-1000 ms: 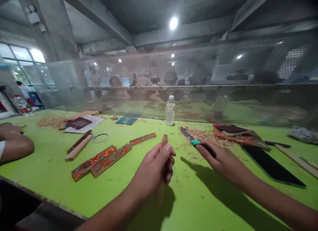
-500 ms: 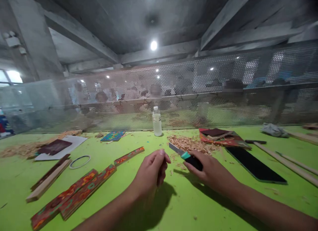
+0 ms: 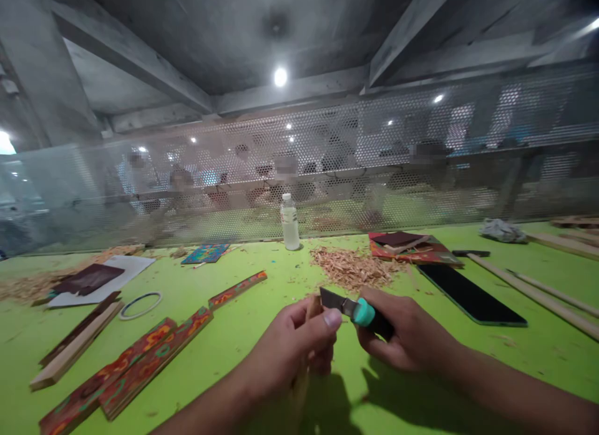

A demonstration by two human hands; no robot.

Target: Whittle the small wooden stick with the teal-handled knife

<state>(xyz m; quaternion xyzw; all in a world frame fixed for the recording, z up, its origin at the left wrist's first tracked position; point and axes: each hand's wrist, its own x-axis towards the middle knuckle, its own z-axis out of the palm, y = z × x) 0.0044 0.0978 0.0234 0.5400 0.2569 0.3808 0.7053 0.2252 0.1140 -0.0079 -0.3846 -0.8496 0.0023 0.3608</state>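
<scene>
My left hand [image 3: 299, 341] is closed round a slim wooden stick [image 3: 313, 307], whose tip pokes out above the fingers while the lower part runs blurred below the hand. A utility knife [image 3: 367, 315] with a black and teal handle is gripped in my right hand [image 3: 407, 329]. Its dark blade points left, close beside the tip of the stick; whether the two touch I cannot tell. Behind both hands a heap of wood shavings [image 3: 353, 268] lies on the green table [image 3: 248, 316].
Painted wooden strips [image 3: 159, 357] and a tape ring [image 3: 140, 305] lie at left. A water bottle [image 3: 289, 226] stands before the perforated metal screen [image 3: 224, 198]. On the right are a black phone [image 3: 472, 294], a hammer [image 3: 515, 279] and a red painted board [image 3: 440, 253]. People sit beyond the screen.
The stick's tip has come into view above my left fingers. My right hand has turned the knife and lowered it slightly, bringing the blade beside the stick. The view has shifted a little.
</scene>
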